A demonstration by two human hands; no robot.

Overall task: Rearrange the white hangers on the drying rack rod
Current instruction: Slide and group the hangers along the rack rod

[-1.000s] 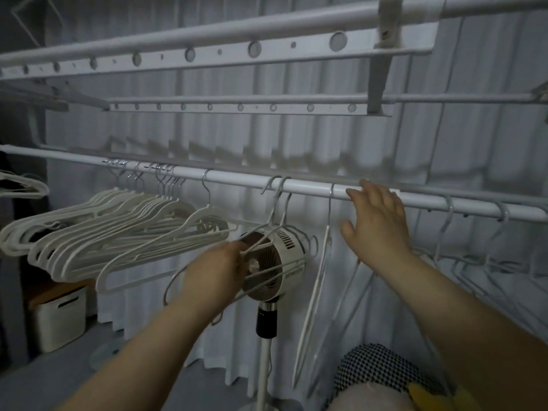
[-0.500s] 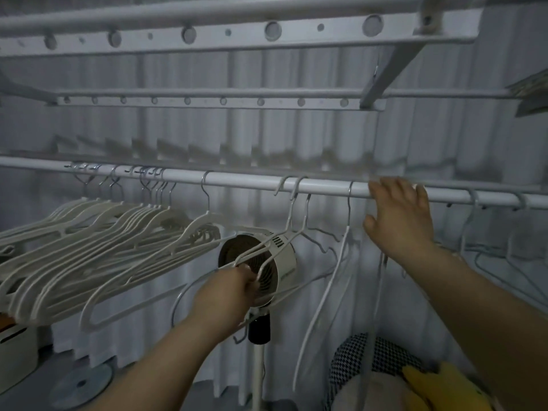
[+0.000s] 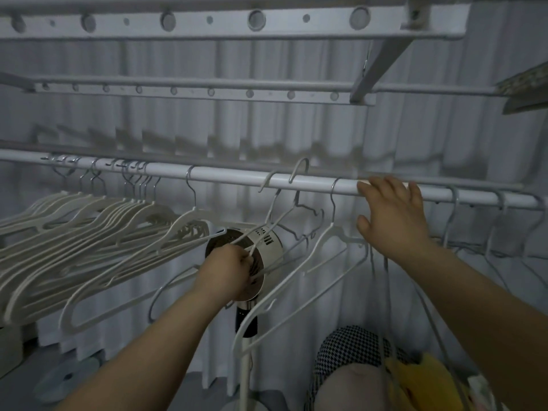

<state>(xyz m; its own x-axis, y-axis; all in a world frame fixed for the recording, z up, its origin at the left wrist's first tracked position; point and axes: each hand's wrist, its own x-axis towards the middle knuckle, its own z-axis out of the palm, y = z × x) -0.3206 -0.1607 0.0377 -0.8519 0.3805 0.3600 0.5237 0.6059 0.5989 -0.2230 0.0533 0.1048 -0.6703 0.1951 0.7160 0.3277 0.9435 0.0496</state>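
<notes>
Head view: the left hand [image 3: 228, 271] curls its fingers round the wire shoulders of two white hangers [image 3: 297, 167]. Their hooks are at the drying rack rod [image 3: 231, 175], one tipped up above it, while the right hand [image 3: 391, 218] lays straight, slightly spread fingers on the rod just right of a single hanger [image 3: 332, 228]. Further left on the rod hangs a packed bunch of white hangers [image 3: 89, 232], with a fan [image 3: 267, 241] behind the held pair and a pleated curtain [image 3: 296, 129] farthest back.

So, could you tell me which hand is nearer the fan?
Left. The left hand grips hangers just in front of the fan; the right hand rests on the rod, up and to its right.
</notes>
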